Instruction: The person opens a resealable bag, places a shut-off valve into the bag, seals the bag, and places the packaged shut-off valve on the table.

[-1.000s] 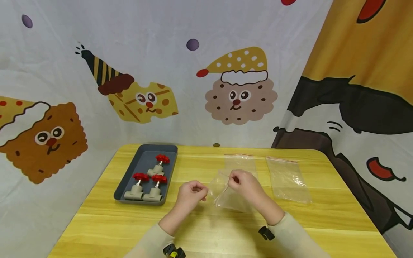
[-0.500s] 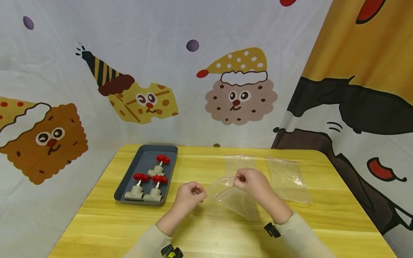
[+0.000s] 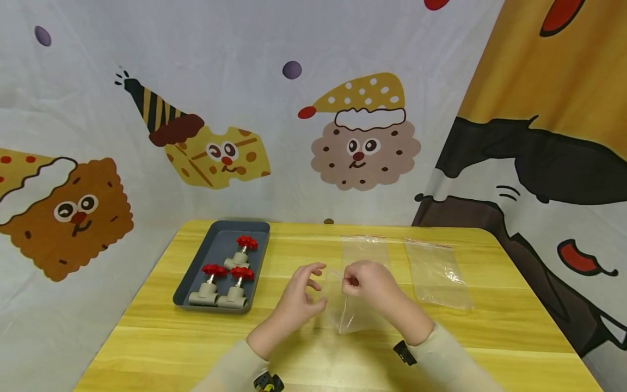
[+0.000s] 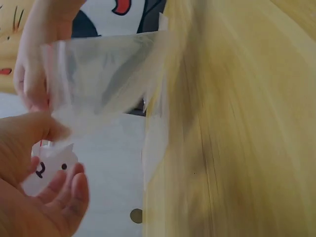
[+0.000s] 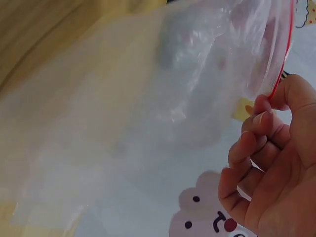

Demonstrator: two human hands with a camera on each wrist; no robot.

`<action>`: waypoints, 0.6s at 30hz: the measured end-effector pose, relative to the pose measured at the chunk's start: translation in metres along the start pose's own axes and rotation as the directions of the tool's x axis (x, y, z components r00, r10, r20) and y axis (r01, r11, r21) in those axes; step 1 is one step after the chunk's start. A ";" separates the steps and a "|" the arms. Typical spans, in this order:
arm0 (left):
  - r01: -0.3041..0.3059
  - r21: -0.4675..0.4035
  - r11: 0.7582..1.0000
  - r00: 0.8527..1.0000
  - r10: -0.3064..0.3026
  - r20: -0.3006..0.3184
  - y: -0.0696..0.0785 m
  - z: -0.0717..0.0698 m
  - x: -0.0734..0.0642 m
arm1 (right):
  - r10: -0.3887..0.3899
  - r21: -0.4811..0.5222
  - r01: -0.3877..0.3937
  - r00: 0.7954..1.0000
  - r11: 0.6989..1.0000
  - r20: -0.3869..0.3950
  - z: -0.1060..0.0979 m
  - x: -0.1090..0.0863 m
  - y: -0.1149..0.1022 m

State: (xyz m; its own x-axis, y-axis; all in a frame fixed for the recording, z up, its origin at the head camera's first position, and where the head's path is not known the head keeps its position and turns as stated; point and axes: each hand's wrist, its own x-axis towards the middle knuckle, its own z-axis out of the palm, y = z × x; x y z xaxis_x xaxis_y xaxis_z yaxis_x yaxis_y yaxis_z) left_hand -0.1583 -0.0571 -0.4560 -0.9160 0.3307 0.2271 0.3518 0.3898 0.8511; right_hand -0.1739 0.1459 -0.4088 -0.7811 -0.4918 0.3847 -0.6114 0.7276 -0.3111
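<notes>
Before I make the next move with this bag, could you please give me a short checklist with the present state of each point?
1. Right hand has the held bag: ok, pinched at its red edge.
2. Left hand gripping the held bag: not ok, its fingers are spread; whether the thumb touches is unclear.
3. Mouth of the held bag open: cannot tell.
4. Three red-handled valves in the grey tray: ok, all inside.
5. Two other bags lying on the table: ok, one beyond the hands, one further right.
</notes>
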 end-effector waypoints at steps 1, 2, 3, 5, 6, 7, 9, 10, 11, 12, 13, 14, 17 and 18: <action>-0.033 0.036 0.999 0.999 0.033 -0.015 0.001 0.001 0.001 | -0.002 0.006 0.002 1.000 1.000 0.012 0.001 0.000 -0.002; -0.060 0.079 0.995 0.998 0.062 -0.029 0.002 0.002 0.001 | -0.002 0.010 0.002 1.000 1.000 0.024 0.002 0.000 -0.003; -0.080 0.122 0.989 0.995 0.086 -0.044 0.002 0.002 0.002 | 0.001 0.018 -0.002 0.999 1.000 0.037 0.003 0.000 -0.005; -0.102 0.202 0.974 0.990 0.119 -0.072 0.003 0.003 0.003 | 0.008 0.035 -0.010 0.998 0.999 0.064 0.005 0.000 -0.007; -0.111 0.241 0.964 0.987 0.136 -0.086 0.003 0.004 0.004 | 0.012 0.042 -0.015 0.997 0.999 0.076 0.006 -0.001 -0.008; -0.117 0.270 0.956 0.984 0.149 -0.101 0.003 0.004 0.004 | 0.014 0.052 -0.018 0.996 0.998 0.086 0.007 -0.001 -0.008; -0.126 0.320 0.939 0.975 0.176 -0.133 0.003 0.004 0.005 | 0.009 0.083 -0.017 0.995 0.996 0.098 0.008 -0.003 -0.008; -0.137 0.337 0.931 0.969 0.196 -0.148 0.003 0.003 0.005 | 0.008 0.099 -0.018 0.995 0.995 0.101 0.008 -0.003 -0.008; -0.142 0.352 0.925 0.964 0.210 -0.163 0.002 0.003 0.006 | 0.008 0.123 -0.020 0.995 0.992 0.101 0.009 -0.004 -0.008; -0.148 0.366 0.919 0.958 0.225 -0.177 0.002 0.002 0.006 | 0.014 0.147 -0.029 0.995 0.989 0.101 0.009 -0.006 -0.007; -0.152 0.377 0.914 0.953 0.237 -0.189 0.001 0.001 0.006 | 0.019 0.173 -0.035 0.995 0.984 0.096 0.010 -0.007 -0.005; -0.155 0.391 0.907 0.947 0.248 -0.202 0.000 0.000 0.006 | 0.021 0.201 -0.039 0.996 0.979 0.090 0.009 -0.008 -0.004; -0.157 0.407 0.900 0.932 0.271 -0.241 -0.003 -0.003 0.007 | 0.004 0.277 -0.023 0.998 0.961 0.070 0.009 -0.014 0.003; -0.151 0.411 0.899 0.929 0.271 -0.252 -0.005 -0.004 0.008 | -0.012 0.287 -0.007 0.998 0.958 0.064 0.009 -0.017 0.006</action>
State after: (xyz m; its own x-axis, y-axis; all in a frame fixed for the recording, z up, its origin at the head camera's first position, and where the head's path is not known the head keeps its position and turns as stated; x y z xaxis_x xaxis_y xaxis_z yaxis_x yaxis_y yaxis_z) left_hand -0.1676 -0.0596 -0.4564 -0.8041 0.1967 0.5611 0.5342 0.6533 0.5365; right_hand -0.1655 0.1538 -0.4249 -0.7801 -0.5300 0.3325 -0.6169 0.5631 -0.5498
